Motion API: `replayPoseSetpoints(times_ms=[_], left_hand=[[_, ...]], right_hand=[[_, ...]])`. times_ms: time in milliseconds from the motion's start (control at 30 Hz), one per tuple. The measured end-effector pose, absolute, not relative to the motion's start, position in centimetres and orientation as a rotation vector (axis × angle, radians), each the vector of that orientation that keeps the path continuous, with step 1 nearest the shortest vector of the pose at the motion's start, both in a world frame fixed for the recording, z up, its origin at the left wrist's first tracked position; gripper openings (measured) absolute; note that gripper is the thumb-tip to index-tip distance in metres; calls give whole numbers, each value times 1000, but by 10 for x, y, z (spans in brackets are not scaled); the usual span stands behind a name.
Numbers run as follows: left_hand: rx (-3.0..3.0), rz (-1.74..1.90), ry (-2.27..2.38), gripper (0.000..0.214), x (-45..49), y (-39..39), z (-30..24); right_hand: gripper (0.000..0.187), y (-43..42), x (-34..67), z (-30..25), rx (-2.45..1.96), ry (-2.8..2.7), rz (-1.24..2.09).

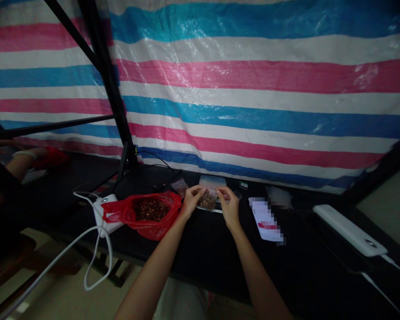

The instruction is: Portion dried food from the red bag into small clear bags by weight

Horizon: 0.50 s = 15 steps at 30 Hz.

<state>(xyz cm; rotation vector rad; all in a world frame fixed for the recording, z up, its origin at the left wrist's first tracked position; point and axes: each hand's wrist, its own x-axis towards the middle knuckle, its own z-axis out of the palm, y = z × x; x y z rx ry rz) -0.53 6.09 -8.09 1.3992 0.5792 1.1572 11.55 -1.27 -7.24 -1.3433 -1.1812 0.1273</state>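
Note:
A small clear plastic bag [207, 200] with brownish pieces inside is held up by its top edge between both hands. My left hand [194, 198] pinches one top corner, and my right hand [228, 202] pinches the other. Partly hidden behind the bag is a flat, light-coloured device [212, 181] that looks like a small scale. Left of my left hand, a red plastic bag [146, 229] lies open, full of small dark brown nuts or beans [151, 209]. Another small filled clear bag [179, 186] rests just behind it.
A phone [266, 220] lies right of my right hand, with a white power bank [350, 229] farther right. At left stands a white power strip [106, 213] with a looping cable. Black frame posts [111, 89] and a striped sheet [253, 75] rise behind. Another person's arm [16, 166] shows far left.

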Motion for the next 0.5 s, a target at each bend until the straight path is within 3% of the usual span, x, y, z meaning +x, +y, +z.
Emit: replayPoseSetpoints(times_ms=[500], left_hand=[[1627, 1326, 725, 28, -5, 52, -80]], right_hand=[[22, -8, 124, -81, -1351, -1090, 138]])
